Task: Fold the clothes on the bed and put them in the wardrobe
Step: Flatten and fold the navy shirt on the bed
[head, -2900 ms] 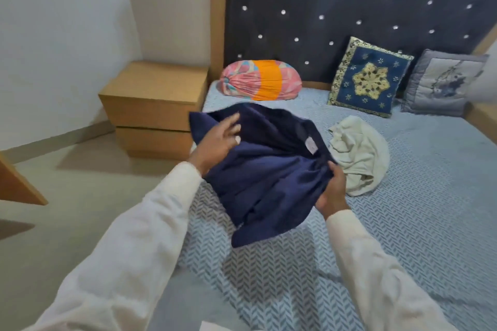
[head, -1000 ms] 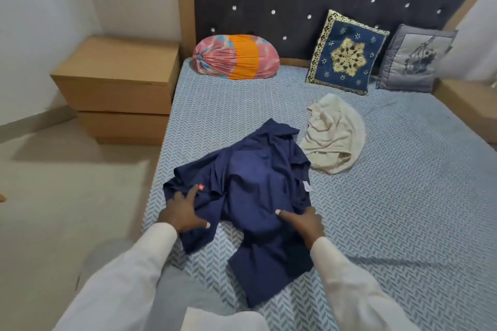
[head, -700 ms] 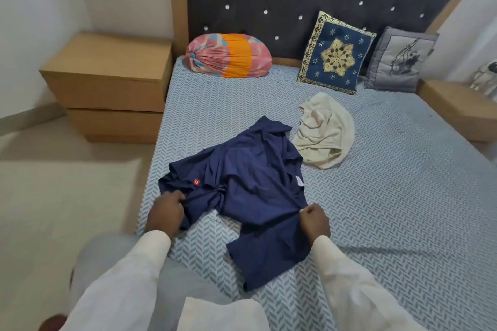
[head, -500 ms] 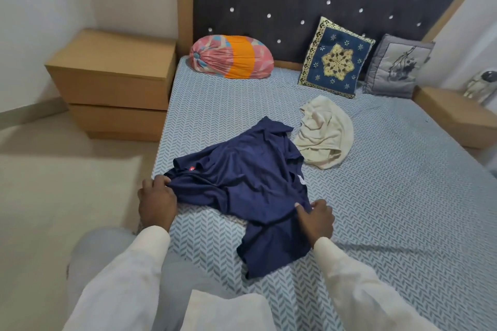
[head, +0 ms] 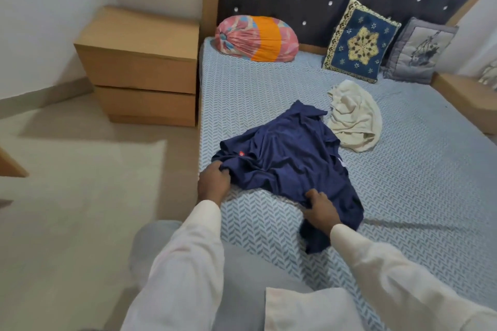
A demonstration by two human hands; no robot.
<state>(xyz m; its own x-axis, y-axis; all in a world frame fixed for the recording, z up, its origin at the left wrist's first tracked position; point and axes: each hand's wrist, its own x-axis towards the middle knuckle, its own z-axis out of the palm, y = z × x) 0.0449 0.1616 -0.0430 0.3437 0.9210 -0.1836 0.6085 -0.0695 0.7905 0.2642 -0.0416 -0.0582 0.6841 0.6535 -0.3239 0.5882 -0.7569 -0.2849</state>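
A navy blue shirt with a small red logo lies crumpled on the bed near its left edge. My left hand grips the shirt's left corner at the mattress edge. My right hand pinches the fabric at the shirt's lower middle, with a loose flap of cloth under my wrist. Just beyond the shirt, a cream garment sits bunched up and touches the shirt's far right side.
A wooden nightstand stands left of the bed. At the padded headboard lie a pink and orange bolster, a blue embroidered cushion and a grey cushion. A wooden ledge runs along the right. No wardrobe is in view.
The shirt went from held in the air to lying on the bed. Over the last second both hands closed on its near edge and drew it left toward the mattress edge.
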